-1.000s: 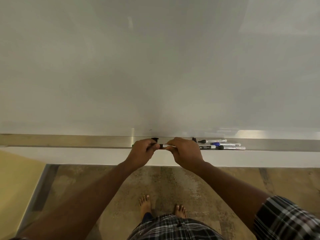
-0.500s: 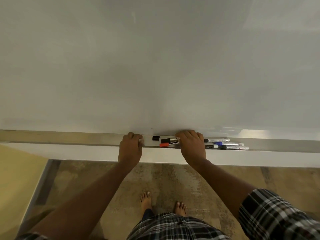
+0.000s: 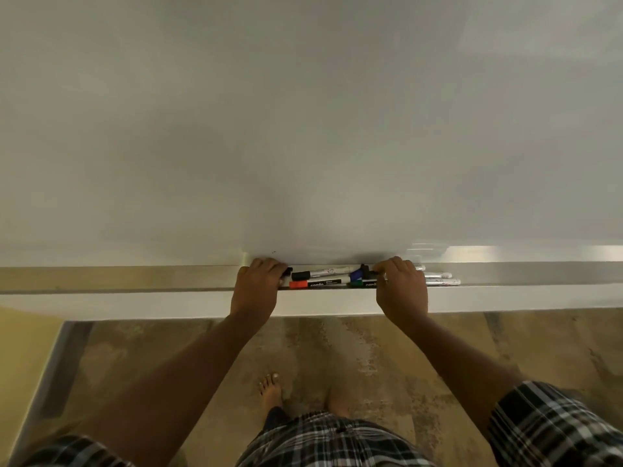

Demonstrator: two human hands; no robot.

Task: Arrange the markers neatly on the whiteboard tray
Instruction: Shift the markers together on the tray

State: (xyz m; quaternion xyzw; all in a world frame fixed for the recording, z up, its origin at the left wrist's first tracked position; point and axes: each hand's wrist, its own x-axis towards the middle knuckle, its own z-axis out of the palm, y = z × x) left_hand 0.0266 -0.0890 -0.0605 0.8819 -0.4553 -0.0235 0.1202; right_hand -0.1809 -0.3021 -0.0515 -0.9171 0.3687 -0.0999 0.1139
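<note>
Since half a second ago both hands have spread apart along the tray (image 3: 135,279), uncovering more markers between them. Left hand (image 3: 258,288) rests over the tray's front edge with fingers curled down onto it; a small black piece shows at its fingertips, but whether it is pinched I cannot tell. Right hand (image 3: 401,288) is curled over the tray too, fingers touching the blue-capped and green-capped marker ends; a real grasp cannot be confirmed. Between the hands, on the tray, lie a black marker (image 3: 320,273) toward the board and a red marker (image 3: 315,284) at the tray's front lip, both lengthwise. A blue marker (image 3: 356,274) and green marker (image 3: 360,284) run under the right hand. Past that hand, three white barrel ends (image 3: 438,275) lie stacked side by side on the tray.
</note>
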